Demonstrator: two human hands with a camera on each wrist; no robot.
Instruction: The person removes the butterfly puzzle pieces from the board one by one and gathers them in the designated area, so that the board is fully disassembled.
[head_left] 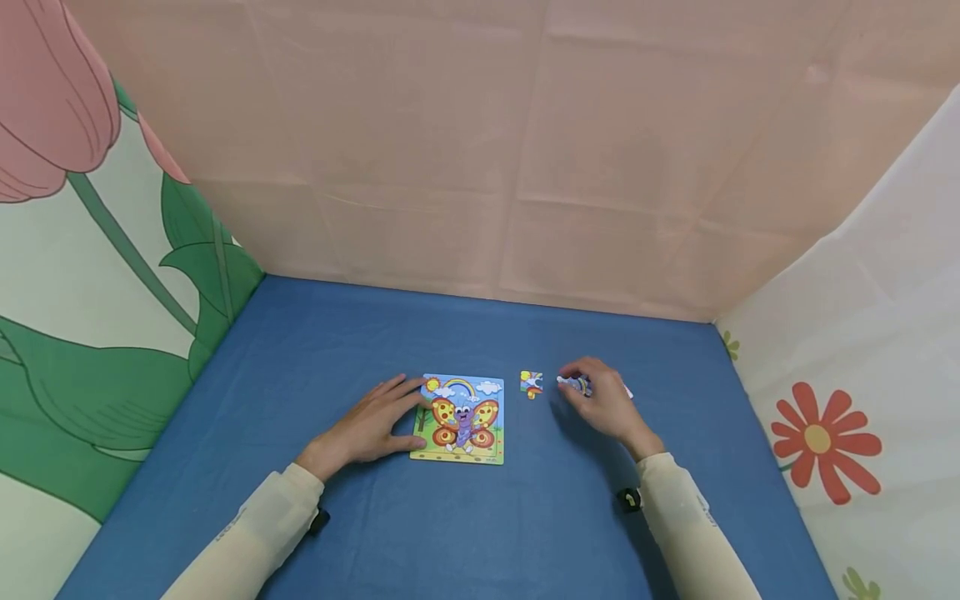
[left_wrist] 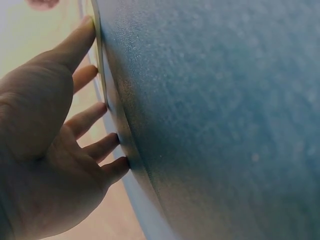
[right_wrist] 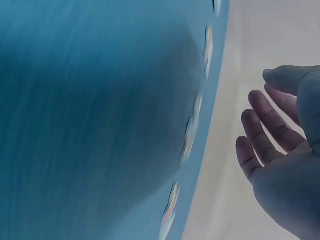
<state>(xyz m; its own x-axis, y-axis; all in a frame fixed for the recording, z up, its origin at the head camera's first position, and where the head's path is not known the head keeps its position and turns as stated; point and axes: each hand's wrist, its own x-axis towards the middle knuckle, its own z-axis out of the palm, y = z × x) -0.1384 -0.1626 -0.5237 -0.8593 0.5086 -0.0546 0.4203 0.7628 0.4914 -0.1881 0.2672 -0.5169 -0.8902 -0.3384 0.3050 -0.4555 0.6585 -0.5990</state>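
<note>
A square butterfly jigsaw puzzle (head_left: 476,417) lies flat on the blue table. My left hand (head_left: 375,421) touches its left side with fingers spread; the left wrist view shows the thumb (left_wrist: 77,42) at the board's edge. To the right of the puzzle lies a loose puzzle piece (head_left: 531,383). My right hand (head_left: 603,402) hovers over more pieces (head_left: 577,384), partly covering them. In the right wrist view, its fingers (right_wrist: 265,127) are loosely bent, hold nothing and stand apart from the pieces (right_wrist: 192,127) on the table.
The blue tabletop (head_left: 450,542) meets a peach cloth wall (head_left: 450,167) at the back. A tulip-printed panel (head_left: 90,383) stands on the left, and a white flower-printed cloth (head_left: 885,333) on the right. A piece's white edge (head_left: 628,392) shows beyond the right hand.
</note>
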